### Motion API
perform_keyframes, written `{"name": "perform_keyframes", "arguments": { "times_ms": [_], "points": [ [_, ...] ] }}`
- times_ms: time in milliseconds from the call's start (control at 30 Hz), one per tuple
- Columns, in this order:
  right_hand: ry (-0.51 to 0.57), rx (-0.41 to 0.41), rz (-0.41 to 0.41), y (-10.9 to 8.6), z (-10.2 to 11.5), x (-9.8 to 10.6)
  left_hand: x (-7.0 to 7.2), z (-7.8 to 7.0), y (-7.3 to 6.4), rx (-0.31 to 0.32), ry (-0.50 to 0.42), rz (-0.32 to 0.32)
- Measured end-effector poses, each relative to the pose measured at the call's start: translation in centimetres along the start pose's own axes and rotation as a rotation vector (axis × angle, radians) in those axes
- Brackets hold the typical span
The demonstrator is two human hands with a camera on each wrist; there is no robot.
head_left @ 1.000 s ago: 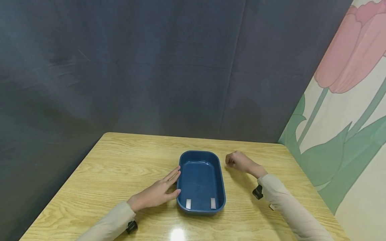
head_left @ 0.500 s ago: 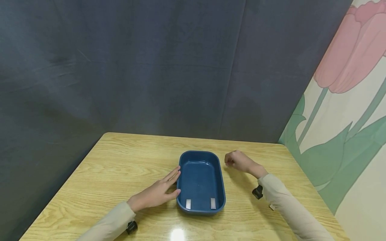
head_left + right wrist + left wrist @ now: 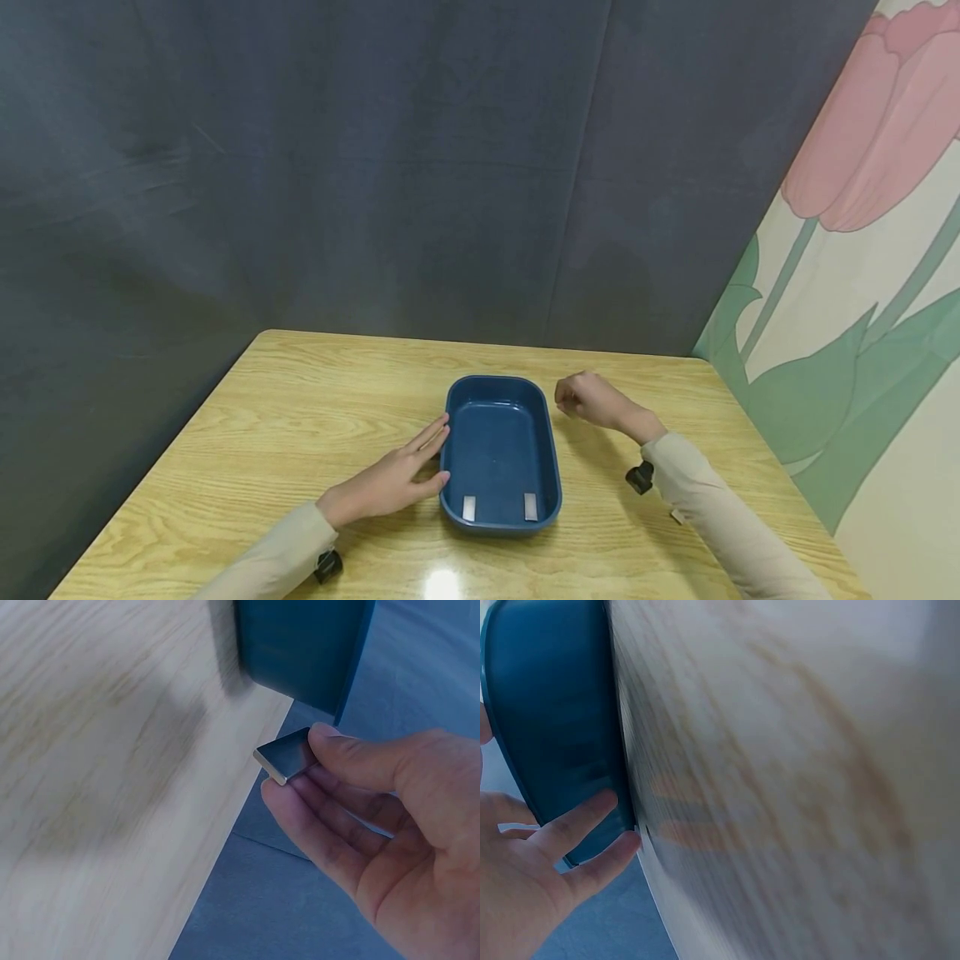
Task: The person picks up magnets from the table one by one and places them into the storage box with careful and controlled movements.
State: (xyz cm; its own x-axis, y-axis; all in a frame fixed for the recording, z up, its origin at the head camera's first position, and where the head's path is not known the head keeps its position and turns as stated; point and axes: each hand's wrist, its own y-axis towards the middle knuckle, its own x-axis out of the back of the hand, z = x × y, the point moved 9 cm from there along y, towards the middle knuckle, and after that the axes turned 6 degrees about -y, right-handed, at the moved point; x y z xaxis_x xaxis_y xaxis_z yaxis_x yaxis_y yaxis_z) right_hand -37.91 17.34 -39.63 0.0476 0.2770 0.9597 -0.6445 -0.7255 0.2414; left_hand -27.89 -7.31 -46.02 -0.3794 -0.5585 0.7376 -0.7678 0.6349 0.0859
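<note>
A dark blue rectangular tray [image 3: 493,450] with rounded corners sits on the wooden table. Two small flat silver pieces, one at the left [image 3: 468,508] and one at the right [image 3: 530,507], lie at its near end. My left hand [image 3: 386,482] rests against the tray's left side, fingers extended; in the left wrist view its fingertips touch the outer wall [image 3: 555,697]. Just off the tray's upper right side is my right hand [image 3: 596,400]. Its thumb and fingers pinch a small shiny rectangular metal block [image 3: 289,756], which the head view does not show.
The light wooden table [image 3: 322,408] extends around the tray on all sides. Behind it hangs a dark curtain [image 3: 412,167]. A wall painted with a tulip [image 3: 862,142] stands along the right. Dark wrist devices are under both sleeves.
My right hand has drifted slightly left and away from me, nearer the tray. The left hand and the tray have stayed put.
</note>
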Motion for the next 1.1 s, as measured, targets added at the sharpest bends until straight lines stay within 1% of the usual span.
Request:
{"name": "perform_keyframes", "arguments": {
  "times_ms": [300,733,1100],
  "points": [
    [0.039,-0.014,0.008,0.1,0.6,0.5,0.0,-0.2,0.0,-0.005,-0.004,-0.002],
    [0.040,0.010,-0.010,0.6,1.6,1.1,0.1,-0.2,0.1,-0.002,0.014,-0.006],
    [0.024,0.009,-0.010,1.0,1.8,1.3,-0.1,0.1,0.2,0.017,-0.019,0.012]
  ]
}}
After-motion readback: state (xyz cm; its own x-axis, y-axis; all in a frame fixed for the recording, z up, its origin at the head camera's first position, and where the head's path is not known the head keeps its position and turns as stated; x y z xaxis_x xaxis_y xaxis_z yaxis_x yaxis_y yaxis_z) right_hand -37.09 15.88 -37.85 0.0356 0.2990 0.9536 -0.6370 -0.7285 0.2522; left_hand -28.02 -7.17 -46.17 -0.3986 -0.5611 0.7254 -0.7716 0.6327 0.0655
